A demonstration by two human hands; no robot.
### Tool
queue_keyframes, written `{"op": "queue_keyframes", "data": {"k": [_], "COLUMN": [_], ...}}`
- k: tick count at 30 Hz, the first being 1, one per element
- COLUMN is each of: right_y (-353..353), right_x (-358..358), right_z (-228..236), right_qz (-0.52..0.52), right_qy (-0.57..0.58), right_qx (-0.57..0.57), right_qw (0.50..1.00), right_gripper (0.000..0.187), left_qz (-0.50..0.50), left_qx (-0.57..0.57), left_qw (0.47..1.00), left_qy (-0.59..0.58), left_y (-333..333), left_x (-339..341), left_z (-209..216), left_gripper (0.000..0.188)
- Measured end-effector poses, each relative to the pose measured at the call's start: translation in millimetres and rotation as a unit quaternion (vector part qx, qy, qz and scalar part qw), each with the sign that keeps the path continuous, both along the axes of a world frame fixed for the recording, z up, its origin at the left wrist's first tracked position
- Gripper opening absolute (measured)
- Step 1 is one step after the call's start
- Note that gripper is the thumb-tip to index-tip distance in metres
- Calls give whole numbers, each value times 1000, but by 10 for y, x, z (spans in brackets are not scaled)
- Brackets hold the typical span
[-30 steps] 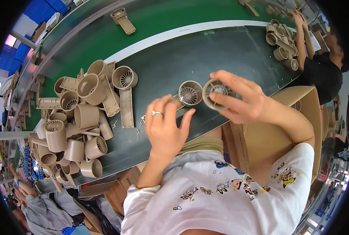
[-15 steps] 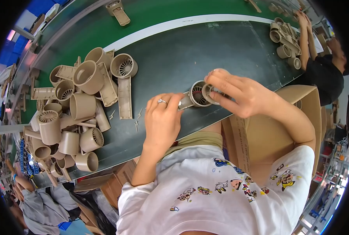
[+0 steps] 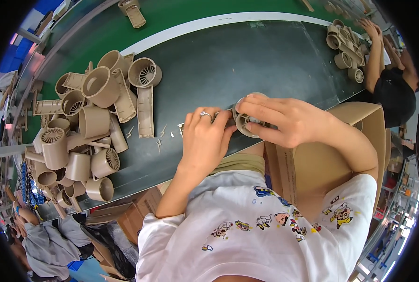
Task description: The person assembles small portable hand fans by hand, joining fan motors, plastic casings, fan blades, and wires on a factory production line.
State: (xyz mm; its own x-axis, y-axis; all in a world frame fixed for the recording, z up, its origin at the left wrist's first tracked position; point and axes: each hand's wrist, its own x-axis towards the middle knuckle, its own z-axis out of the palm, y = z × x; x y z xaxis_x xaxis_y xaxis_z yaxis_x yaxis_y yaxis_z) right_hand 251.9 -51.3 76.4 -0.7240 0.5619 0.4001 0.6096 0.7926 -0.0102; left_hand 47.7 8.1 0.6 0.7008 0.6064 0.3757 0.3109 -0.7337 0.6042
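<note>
At the near edge of the dark table, my left hand (image 3: 201,141), with a ring on one finger, is closed over the flat handle (image 3: 182,129) of a beige plastic part and covers most of it. The round end of that part lies between my two hands. My right hand (image 3: 287,123) curls its fingers and thumb around a beige plastic ring (image 3: 241,123) at this round end. Fingers hide much of the ring, so how it sits on the part cannot be made out.
Left of my hands rises a pile of beige cup-shaped parts (image 3: 94,122) with flat handles. Tiny beige pieces (image 3: 160,144) lie beside it. An open cardboard box (image 3: 343,160) stands near my right arm. Beyond the table runs a green belt (image 3: 186,14). Another person's arms (image 3: 373,61) are beside more parts at far right.
My right hand has brought the ring left onto the part's round end, which showed uncovered before. My left hand has shifted slightly right along the handle. The view has moved a little.
</note>
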Motion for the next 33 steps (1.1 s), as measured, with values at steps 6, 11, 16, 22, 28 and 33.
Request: {"op": "queue_keyframes", "data": {"k": [6, 11, 16, 22, 28, 33], "right_y": [2, 28, -44, -146, -151, -187], "right_x": [26, 64, -9, -101, -108, -138], "right_z": [23, -44, -109, -247, -317, -354], "right_qz": [-40, -46, -152, -172, -231, -201], "right_qy": [58, 156, 297, 286, 428, 421], "right_qx": [-134, -189, -309, -162, -322, -286], "right_qw": [988, 968, 890, 929, 812, 837], "right_gripper": [22, 34, 29, 32, 26, 24], "left_qz": [-21, -24, 19, 61, 88, 106], "left_qx": [-56, -75, -66, -35, 23, 48], "left_qw": [998, 997, 998, 997, 995, 992], "left_qy": [13, 11, 15, -13, -38, -39], "left_y": [59, 85, 19, -61, -130, -95], "left_x": [-4, -41, -13, 40, 75, 91], "left_z": [29, 72, 16, -76, -128, -162], "left_gripper": [8, 4, 6, 6, 3, 4]}}
